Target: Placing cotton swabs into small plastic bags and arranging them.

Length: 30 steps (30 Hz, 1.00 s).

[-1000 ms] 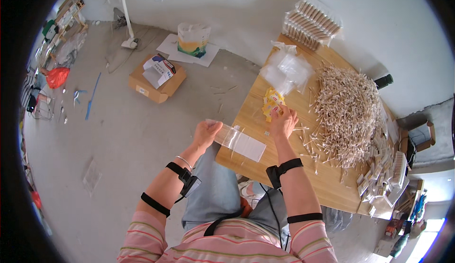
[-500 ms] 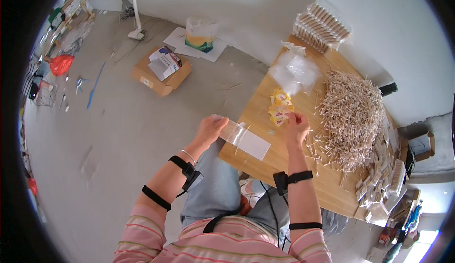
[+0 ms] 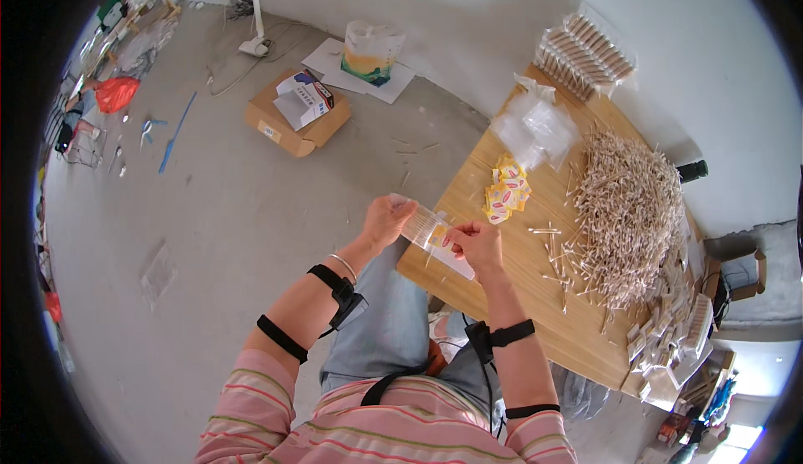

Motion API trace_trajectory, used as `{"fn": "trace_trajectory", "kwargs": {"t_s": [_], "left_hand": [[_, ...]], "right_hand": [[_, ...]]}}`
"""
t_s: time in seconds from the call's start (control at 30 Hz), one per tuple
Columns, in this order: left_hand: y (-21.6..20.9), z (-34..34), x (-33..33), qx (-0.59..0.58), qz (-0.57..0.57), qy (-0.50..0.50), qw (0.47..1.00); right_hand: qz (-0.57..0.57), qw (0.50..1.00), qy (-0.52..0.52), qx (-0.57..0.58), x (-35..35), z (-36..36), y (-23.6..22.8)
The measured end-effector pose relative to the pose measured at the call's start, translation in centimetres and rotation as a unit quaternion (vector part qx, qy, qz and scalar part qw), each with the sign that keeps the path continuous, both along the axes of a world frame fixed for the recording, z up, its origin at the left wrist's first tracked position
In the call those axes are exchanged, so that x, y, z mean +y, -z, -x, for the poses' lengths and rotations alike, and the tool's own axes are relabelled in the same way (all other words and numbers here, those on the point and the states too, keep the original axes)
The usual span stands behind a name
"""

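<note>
At the table's left edge my left hand (image 3: 388, 220) is closed on the end of a clear plastic bag (image 3: 419, 228), which has thin swab sticks inside. A white flat part (image 3: 459, 268) extends from the bag over the tabletop. My right hand (image 3: 478, 247) pinches a small yellow-and-white label (image 3: 438, 235) over the bag; whether the label lies inside or on top I cannot tell. Farther back on the table is a loose stack of similar yellow labels (image 3: 508, 190). To the right spreads a large heap of cotton swabs (image 3: 627, 213).
Empty clear bags (image 3: 537, 128) lie at the wooden table's (image 3: 527, 276) far end, beside a bundle of packed swabs (image 3: 585, 54). Filled packs (image 3: 669, 330) crowd its right corner. On the floor sit a cardboard box (image 3: 297, 117) and a white-yellow-green bag (image 3: 371, 53).
My right hand has moved left and nearer from the label stack to the bag, carrying a yellow label. My left hand keeps its hold on the bag. The view has shifted slightly.
</note>
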State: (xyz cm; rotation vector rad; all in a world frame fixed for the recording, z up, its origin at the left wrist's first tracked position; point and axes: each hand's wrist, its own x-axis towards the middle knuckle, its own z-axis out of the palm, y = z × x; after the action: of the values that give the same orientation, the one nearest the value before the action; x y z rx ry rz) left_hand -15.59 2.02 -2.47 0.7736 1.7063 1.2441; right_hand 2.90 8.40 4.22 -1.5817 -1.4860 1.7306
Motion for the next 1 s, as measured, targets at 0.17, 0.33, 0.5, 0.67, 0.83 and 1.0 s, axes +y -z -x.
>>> {"fn": "trace_trajectory", "kwargs": {"t_s": [0.17,0.33,0.5,0.67,0.83,1.0], "left_hand": [[0.1,0.0,0.0,-0.011,-0.019,0.015,1.0],[-0.4,-0.1,0.1,0.003,-0.016,0.018,1.0],[-0.4,0.2,-0.2,0.008,-0.01,0.015,1.0],[-0.2,0.4,-0.2,-0.004,-0.005,0.008,1.0],[1.6,0.5,0.5,0.071,-0.011,0.056,0.996],[2.8,1.5,-0.3,-0.036,-0.016,0.022,0.999]], "right_hand": [[-0.022,1.0,-0.008,-0.004,0.3,0.7,0.2],[-0.051,0.998,-0.007,-0.024,0.1,1.8,0.5],[-0.097,0.995,0.009,-0.024,-1.1,3.5,1.2],[-0.193,0.98,0.028,-0.029,-2.4,4.8,2.3],[-0.297,0.953,0.049,-0.023,-2.3,4.4,4.0],[-0.319,0.946,0.021,-0.058,-3.1,4.8,2.9]]}}
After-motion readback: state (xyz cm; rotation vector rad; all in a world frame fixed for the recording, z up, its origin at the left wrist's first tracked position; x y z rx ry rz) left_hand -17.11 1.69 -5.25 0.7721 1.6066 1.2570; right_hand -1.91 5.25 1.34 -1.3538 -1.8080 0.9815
